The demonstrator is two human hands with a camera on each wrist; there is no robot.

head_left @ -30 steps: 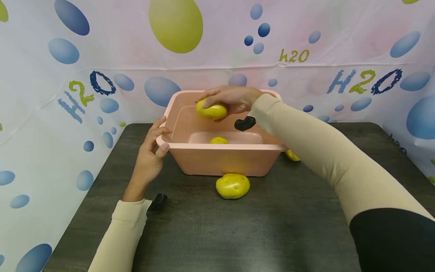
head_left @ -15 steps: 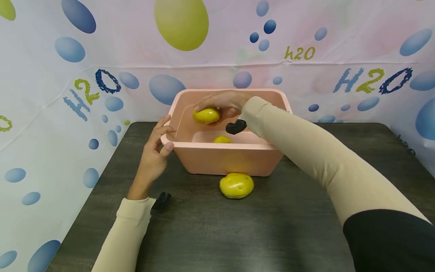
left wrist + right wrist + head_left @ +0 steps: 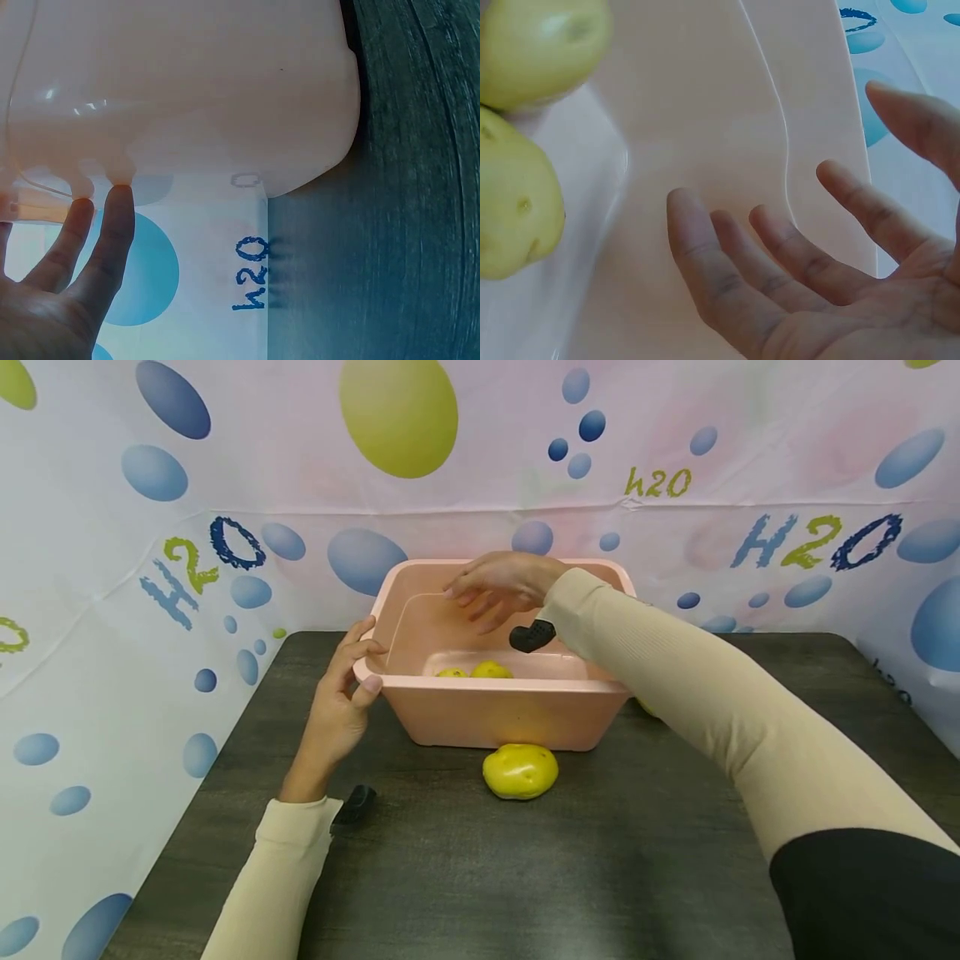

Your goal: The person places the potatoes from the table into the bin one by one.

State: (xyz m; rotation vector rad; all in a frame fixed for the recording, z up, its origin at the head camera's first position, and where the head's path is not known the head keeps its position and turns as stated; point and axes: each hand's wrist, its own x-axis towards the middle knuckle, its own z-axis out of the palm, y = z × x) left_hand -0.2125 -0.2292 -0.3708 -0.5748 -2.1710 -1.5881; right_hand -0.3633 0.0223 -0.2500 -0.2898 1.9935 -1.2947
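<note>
My right hand (image 3: 504,585) hovers over the inside of a pink plastic basin (image 3: 495,717), fingers spread and loosely bent, holding nothing. At the basin's left front corner, my left hand (image 3: 333,718) grips the rim; in the left wrist view its fingers (image 3: 112,232) touch the wall. Two yellow potatoes lie side by side on the basin floor: one potato (image 3: 491,670) in the middle, another potato (image 3: 452,673) to its left, both partly hidden by the front wall. The right wrist view shows both potatoes, apart from the fingers. A further yellow potato (image 3: 521,772) lies on the table before the basin.
Right of the basin, a potato (image 3: 646,707) is mostly hidden behind the right sleeve. The dark wooden table (image 3: 487,877) extends toward the viewer. Behind it hangs a patterned backdrop (image 3: 480,477) with blue dots and lettering.
My right hand lowered a potato into the basin, let it go beside the other one, and rose slightly with its fingers spread. The left hand stays on the rim.
</note>
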